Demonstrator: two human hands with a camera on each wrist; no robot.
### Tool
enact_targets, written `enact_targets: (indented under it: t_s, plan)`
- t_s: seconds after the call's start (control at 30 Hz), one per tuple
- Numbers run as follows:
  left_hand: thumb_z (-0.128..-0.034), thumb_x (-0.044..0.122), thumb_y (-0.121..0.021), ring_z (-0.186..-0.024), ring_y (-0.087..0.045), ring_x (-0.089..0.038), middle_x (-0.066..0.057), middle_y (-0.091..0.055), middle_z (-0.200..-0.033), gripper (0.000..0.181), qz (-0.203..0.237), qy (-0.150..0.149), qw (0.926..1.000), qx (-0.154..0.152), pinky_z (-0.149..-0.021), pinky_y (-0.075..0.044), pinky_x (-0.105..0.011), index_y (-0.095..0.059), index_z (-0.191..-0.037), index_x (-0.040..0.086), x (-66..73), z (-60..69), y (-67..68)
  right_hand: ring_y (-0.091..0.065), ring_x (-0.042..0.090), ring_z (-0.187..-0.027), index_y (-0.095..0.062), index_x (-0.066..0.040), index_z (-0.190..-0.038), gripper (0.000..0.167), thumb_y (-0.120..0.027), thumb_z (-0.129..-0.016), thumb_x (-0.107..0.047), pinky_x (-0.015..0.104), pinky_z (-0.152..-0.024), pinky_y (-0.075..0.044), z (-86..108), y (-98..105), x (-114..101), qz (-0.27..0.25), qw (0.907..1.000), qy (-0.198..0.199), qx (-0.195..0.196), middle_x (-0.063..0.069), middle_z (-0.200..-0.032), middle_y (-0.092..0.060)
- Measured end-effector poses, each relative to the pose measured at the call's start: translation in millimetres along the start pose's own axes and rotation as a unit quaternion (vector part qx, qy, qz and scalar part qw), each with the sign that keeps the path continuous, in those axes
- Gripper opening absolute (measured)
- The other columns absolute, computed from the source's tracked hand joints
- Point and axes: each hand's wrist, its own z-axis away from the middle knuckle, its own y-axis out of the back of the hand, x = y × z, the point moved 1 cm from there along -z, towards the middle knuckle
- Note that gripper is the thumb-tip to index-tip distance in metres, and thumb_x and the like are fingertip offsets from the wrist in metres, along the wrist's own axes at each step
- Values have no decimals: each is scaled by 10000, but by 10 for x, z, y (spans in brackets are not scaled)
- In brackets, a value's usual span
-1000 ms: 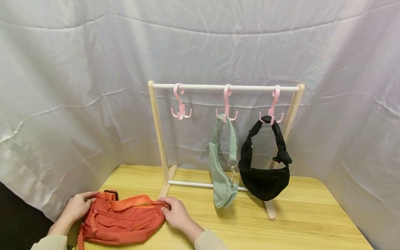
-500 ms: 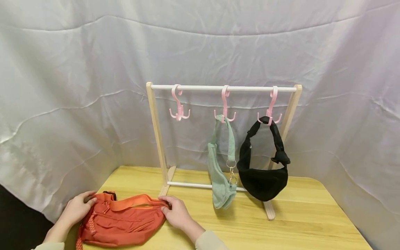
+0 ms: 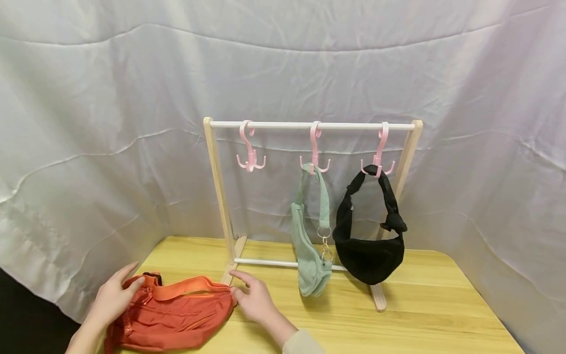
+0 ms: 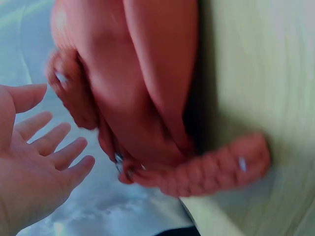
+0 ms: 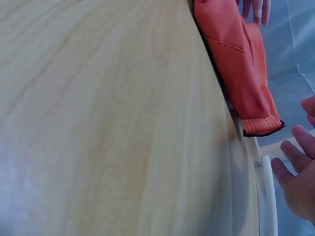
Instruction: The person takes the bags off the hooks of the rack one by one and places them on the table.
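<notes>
An orange-red waist bag [image 3: 177, 314] lies on the wooden table at the lower left, its orange strap [image 3: 185, 288] looped on top. At its left end is my left hand [image 3: 109, 299]; the left wrist view has the fingers spread and a gap between them and the bag. By the bag's right end, my right hand [image 3: 257, 299] has its fingers parted, and the right wrist view likewise puts them clear of the fabric. A braided zipper pull [image 4: 211, 169] trails from the bag in the left wrist view.
Behind stands a rack with a white top bar [image 3: 274, 125] and wooden posts. The left pink hook [image 3: 250, 155] carries nothing. A green bag [image 3: 309, 260] hangs from the middle hook, a black bag [image 3: 371, 258] from the right one. Grey curtain [image 3: 110, 123] surrounds the table.
Both hands have let go of the bag's ends and their fingers have spread. The bag stays on the table. The head view has shifted slightly, with the rack a little further left.
</notes>
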Motion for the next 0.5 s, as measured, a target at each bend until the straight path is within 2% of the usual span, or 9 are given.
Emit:
enact_targets:
  t_s: [0.13, 0.23, 0.37, 0.5]
  plan:
    - [-1057, 259, -623, -1335, -366, -649, -405, -386, -1512, 596, 356, 120, 9993, 34, -1017, -364, -755, -428, -1499, -90, 118, 42, -18, -548, 352, -1364, -673, -163, -1396, 416, -668, -986, -91, 547, -1114, -460, 26, 70, -18, -55, 9999, 6, 103, 105, -1456, -620]
    - [-1059, 289, -622, -1351, -351, -649, -390, -373, -1535, 624, 566, 221, 9981, 69, -1018, -358, -761, -413, -1529, -64, 196, 73, -36, -561, 321, -1352, -671, -210, -1401, 429, -671, -985, -108, 543, -1115, -459, 40, 104, -36, -51, 9998, -21, 183, 73, -1454, -625]
    - [-1063, 334, -614, -1370, -340, -642, -371, -356, -1563, 666, 759, 297, 9966, 83, -1015, -363, -762, -383, -1568, -33, 292, 95, -57, -572, 275, -1339, -656, -232, -1420, 445, -673, -988, -129, 486, -1111, -471, 61, 158, -79, -40, 9995, 72, 310, 15, -1454, -625]
    - [-1070, 360, -598, -1371, -348, -636, -356, -346, -1580, 684, 977, 306, 9946, 158, -1011, -376, -759, -350, -1601, 8, 393, 117, -65, -572, 257, -1347, -646, -201, -1432, 450, -666, -990, -122, 448, -1113, -475, 87, 242, -155, -86, 9982, 384, 461, 6, -1458, -624]
